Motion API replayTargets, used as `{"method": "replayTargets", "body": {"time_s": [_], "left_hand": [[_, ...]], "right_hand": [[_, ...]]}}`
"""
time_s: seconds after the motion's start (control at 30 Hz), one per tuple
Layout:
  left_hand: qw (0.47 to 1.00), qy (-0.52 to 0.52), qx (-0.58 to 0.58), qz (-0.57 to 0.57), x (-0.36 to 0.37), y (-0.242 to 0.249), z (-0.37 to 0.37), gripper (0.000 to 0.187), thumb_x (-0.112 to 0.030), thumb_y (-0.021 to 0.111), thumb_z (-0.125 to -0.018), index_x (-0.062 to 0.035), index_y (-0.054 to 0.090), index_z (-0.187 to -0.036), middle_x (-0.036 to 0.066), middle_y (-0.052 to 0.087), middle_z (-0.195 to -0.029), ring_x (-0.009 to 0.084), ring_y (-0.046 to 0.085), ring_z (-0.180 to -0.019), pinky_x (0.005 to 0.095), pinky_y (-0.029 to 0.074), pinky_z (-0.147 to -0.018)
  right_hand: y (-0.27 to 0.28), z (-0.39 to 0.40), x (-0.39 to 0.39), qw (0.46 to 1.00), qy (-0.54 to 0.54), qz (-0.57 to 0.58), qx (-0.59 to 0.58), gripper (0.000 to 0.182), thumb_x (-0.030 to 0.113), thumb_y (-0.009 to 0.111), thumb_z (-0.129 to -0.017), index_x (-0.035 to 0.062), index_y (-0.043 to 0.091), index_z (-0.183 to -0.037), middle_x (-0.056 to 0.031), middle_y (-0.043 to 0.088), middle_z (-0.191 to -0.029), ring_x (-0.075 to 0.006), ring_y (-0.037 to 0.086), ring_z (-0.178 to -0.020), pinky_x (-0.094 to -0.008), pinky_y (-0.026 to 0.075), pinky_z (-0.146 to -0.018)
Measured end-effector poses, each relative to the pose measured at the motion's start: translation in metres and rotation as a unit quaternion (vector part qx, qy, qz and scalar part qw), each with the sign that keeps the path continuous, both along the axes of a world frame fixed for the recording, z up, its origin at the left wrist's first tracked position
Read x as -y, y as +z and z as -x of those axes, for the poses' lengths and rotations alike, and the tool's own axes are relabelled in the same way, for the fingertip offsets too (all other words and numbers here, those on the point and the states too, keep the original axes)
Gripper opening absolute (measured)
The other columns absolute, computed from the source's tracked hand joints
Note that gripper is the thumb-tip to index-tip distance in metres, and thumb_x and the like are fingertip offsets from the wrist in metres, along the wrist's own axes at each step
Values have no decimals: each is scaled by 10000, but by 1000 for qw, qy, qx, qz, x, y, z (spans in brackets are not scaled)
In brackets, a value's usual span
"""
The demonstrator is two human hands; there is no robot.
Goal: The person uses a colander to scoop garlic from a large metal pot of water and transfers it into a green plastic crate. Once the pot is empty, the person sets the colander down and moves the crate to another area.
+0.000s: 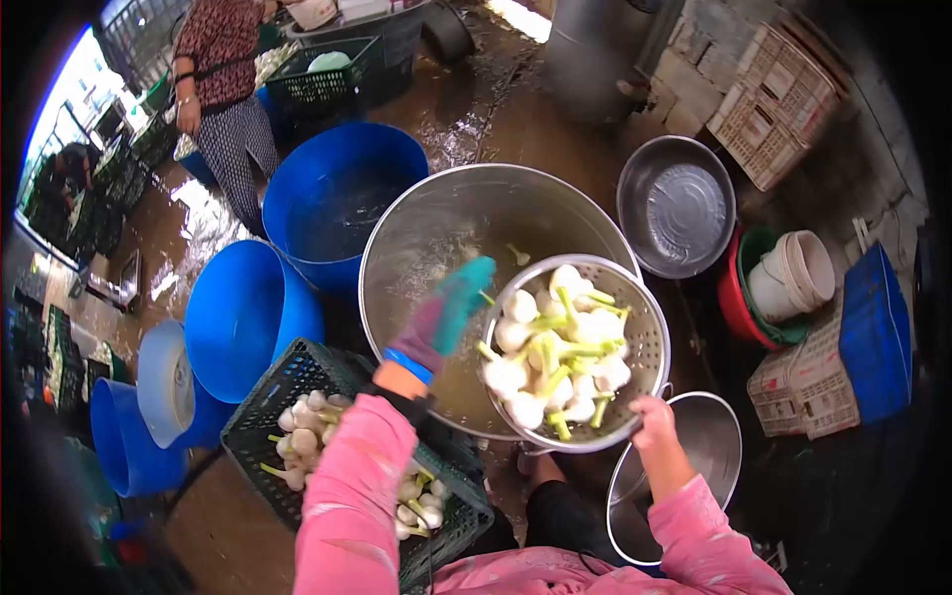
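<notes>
My right hand point(654, 424), bare, grips the near right rim of a perforated metal colander point(650, 369). The colander is heaped with white garlic bulbs point(555, 347) on short green stems. In a green and purple glove, my left hand point(448, 315) is over a large metal tub point(397, 243) of water, left of the colander, fingers stretched out. A green stem tip shows right by its fingertips. The colander overlaps the tub's right side in this view. One garlic bulb point(518, 255) is in the tub's water. More garlic fills part of a dark green crate point(258, 451) under my left forearm.
Blue tubs point(233, 322) stand to the left. A metal basin point(684, 203) and a metal pot point(709, 436) are on the right, near stacked buckets point(793, 273) and plastic crates point(778, 99). Another person point(223, 59) stands at the back left by a produce crate. The floor is wet.
</notes>
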State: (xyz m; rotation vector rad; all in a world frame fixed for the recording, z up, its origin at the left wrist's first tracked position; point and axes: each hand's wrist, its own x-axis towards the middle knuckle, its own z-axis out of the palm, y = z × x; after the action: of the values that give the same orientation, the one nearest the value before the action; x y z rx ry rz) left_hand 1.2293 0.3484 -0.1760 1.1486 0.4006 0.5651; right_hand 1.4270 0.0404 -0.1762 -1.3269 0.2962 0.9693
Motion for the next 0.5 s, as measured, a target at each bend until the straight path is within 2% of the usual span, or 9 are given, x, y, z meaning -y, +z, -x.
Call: {"method": "replayTargets", "body": {"time_s": [0.1,0.17,0.23,0.27,0.3,0.37,0.43,0.47,0.5], "left_hand": [[948,-35,12,-317,75,44,-17,416,-180,375,-910,-11,353,-1289,130,384,-1315,226,384,-1202,315,287,-1013],[937,-34,98,-335,112,61,-17,414,-152,363,-907,-7,340,-1294,135,377,-1318,237,371,-1214,317,280,-1017],[958,-96,35,-266,148,62,-13,415,-126,362,-901,-1,332,-1296,136,377,-1318,239,365,-1219,315,280,-1017],[937,-92,28,-335,166,64,-10,404,-130,350,-907,4,344,-1288,135,377,-1318,230,364,-1218,311,274,-1019],[980,-140,23,-140,187,51,-11,398,-150,331,-917,17,360,-1277,133,380,-1317,216,368,-1212,310,262,-1022],[986,-161,18,-40,221,79,-11,400,-165,297,-928,29,369,-1271,127,384,-1314,208,365,-1211,307,255,-1022],[981,-175,-86,3,264,89,3,405,-156,313,-919,29,351,-1278,137,399,-1293,212,402,-1170,321,299,-993],[967,-207,-144,20,283,90,5,409,-152,320,-915,29,342,-1282,142,406,-1282,214,421,-1149,327,320,-978],[958,-244,-152,-22,313,89,1,409,-140,330,-909,29,339,-1282,142,416,-1270,214,436,-1129,330,339,-964]], "right_hand": [[15,23,73,999,-21,3,48,271,-13,480,-613,-34,542,-876,-143,580,-865,-277,571,-821,-395,479,-770],[41,40,105,999,-26,-26,21,386,-26,468,-601,-54,518,-982,-149,576,-915,-281,572,-853,-392,481,-779],[48,55,148,999,-21,-21,37,431,-32,461,-594,-61,500,-1022,-150,574,-938,-286,572,-866,-395,481,-783],[52,66,171,999,-25,-13,40,454,-35,457,-591,-65,492,-1042,-150,572,-949,-289,572,-872,-397,481,-785],[64,77,185,999,-38,-16,33,475,-55,441,-587,-55,494,-1059,-148,576,-961,-295,574,-872,-404,480,-785],[43,92,224,998,-53,1,41,476,-62,482,-620,-36,492,-1096,-144,582,-969,-280,583,-869,-401,481,-781],[50,120,258,996,-86,35,0,462,-44,546,-661,-18,491,-1120,-128,589,-973,-249,589,-863,-393,475,-788],[30,136,288,997,-77,8,0,428,3,594,-696,-5,504,-1115,-108,595,-970,-221,587,-856,-375,468,-787],[29,153,308,996,-90,-11,-25,403,16,585,-715,12,516,-1112,-100,596,-982,-205,577,-856,-357,462,-780]]}}
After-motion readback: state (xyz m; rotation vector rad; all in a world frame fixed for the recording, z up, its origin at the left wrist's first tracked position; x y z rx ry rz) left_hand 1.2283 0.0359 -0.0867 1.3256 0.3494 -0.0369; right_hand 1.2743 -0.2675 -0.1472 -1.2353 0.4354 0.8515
